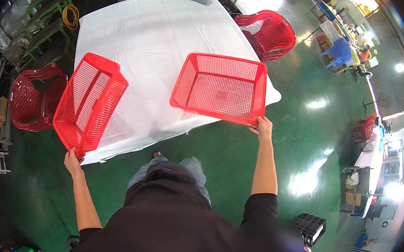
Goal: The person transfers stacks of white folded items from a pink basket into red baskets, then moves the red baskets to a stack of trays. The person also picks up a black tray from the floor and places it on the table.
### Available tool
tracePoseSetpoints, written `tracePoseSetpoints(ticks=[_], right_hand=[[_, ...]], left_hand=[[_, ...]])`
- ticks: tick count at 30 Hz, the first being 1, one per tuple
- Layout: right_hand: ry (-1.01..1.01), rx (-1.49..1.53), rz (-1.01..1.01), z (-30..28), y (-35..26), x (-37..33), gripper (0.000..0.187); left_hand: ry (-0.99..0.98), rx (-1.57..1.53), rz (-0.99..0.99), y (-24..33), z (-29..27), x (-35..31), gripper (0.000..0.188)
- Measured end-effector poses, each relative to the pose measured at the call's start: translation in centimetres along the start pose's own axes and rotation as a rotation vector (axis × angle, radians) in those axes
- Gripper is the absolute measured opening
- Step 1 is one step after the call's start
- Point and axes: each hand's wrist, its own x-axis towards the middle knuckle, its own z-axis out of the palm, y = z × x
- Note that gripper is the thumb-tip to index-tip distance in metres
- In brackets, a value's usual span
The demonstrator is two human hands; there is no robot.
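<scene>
The left hand [73,162] is clamped on the near corner of a red plastic basket [101,116], which stretches away beyond it and slightly to its right; this basket is tilted, with sloping walls pierced by rows of small holes and a smooth, solid rim; the right hand [262,128] is curled round the near right corner of a second red basket [215,84], ahead and to its left; this one is rectangular, with the same pierced walls, a flat latticed base and a small square patch in the middle; a white-covered table [150,87] spreads ahead, between the hands; I cannot tell whether either basket touches it; a dark red chair [39,103] stands beyond the left hand, to its left.
</scene>
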Motion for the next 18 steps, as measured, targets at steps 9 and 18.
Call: tracePoseSetpoints(ticks=[9,18], right_hand=[[-0.024,-0.067,0.013,-7.5,-4.5,19.1,0.029],[-0.315,0.204,0.621,0.0,2.6,17.5,0.072]], left_hand=[[0.182,-0.128,-0.055,2.1,11.4,-8.0,0.020],[0.259,-0.094,-0.176,-0.2,16.3,-13.5,0.019]])
